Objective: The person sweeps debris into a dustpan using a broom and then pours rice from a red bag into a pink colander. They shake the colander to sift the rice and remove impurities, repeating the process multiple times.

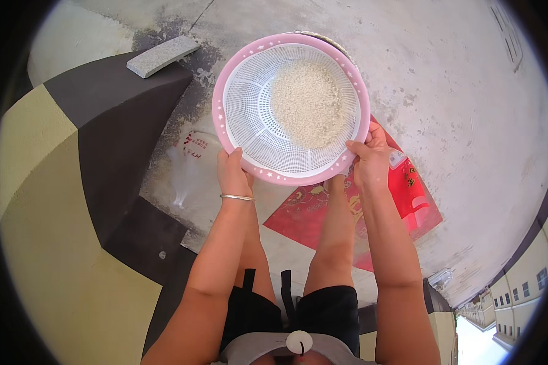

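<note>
My left hand (232, 173) grips the near-left edge of the pink-rimmed basket (240, 91), my right hand (371, 159) its near-right edge, above the concrete floor (463, 152). The pale grain (310, 106), probably rice, is already in, gathered toward the right edge; spreading or emptying it looks undone.

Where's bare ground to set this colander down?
Bare: the wide pale concrete floor right of the pink-rimmed colander and red mat. Crowded: the mat, crossed by the right leg, and leftward, where a whitish plastic bag lies near the dark wall.
</note>
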{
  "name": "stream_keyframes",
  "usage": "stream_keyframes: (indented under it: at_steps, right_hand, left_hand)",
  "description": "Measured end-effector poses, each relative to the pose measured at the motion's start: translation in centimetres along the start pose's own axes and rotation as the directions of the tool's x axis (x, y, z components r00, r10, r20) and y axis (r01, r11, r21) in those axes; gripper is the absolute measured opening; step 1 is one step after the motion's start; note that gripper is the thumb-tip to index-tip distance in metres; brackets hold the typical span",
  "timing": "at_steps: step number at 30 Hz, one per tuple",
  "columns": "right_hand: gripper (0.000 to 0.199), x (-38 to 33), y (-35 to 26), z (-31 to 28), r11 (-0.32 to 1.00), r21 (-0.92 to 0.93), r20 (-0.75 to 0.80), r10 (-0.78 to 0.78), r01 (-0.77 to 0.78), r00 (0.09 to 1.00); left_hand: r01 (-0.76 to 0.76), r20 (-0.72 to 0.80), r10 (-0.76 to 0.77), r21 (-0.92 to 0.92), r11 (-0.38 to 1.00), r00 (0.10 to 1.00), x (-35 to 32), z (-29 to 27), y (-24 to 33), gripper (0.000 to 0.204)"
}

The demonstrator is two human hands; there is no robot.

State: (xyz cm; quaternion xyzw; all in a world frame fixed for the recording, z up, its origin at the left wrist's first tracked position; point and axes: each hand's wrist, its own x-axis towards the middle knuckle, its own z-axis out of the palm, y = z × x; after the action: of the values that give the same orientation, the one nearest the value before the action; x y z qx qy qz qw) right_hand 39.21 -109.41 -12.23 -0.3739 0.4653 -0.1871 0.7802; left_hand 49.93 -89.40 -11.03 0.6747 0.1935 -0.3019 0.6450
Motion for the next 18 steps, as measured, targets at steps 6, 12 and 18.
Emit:
stream_keyframes:
  at_steps: [6, 12, 18]
  right_hand:
    - [0.041, 2.5, -2.1, -3.8, 0.998, 0.057, -0.110, -0.019, 0.026, 0.994]
    - [0.040, 2.7, -0.7, -2.5, 0.995, 0.082, -0.085, -0.040, 0.047, 0.996]
    - [0.046, 1.3, -1.1, -0.4, 0.488, -0.833, -0.049, -0.532, 0.259, 0.846]
  left_hand:
    - [-0.016, 0.294, 0.005, 0.036, 0.999, 0.956, -1.8, 0.5, -0.1, 0.028]
    - [0.295, 0.193, -0.272, -0.105, 0.950, 0.943, -0.9, 0.0, -2.4, 0.039]
    - [0.261, 0.292, -0.190, -0.227, 0.938, 0.937, -0.7, 0.7, -4.5, 0.035]
